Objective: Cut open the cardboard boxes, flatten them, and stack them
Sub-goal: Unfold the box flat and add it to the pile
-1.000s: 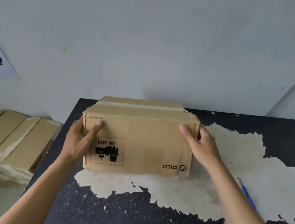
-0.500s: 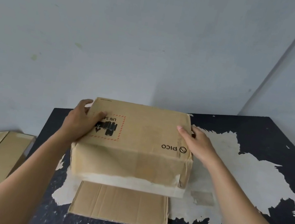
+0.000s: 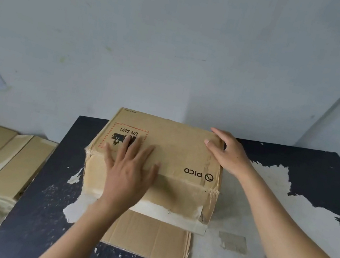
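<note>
Left hand (image 3: 129,171) lies flat, fingers spread, on top of the box (image 3: 178,153); right hand (image 3: 228,155) clasps its far right corner, thumb on top. Box sits mid-table (image 3: 295,160): brown, scuffed, pale tape along the front, near right corner torn, one flap (image 3: 149,239) lying flat in front. Print reads upside down: "PICO" logo (image 3: 198,174), and a red-dashed label (image 3: 127,131), "UN 3481".
</note>
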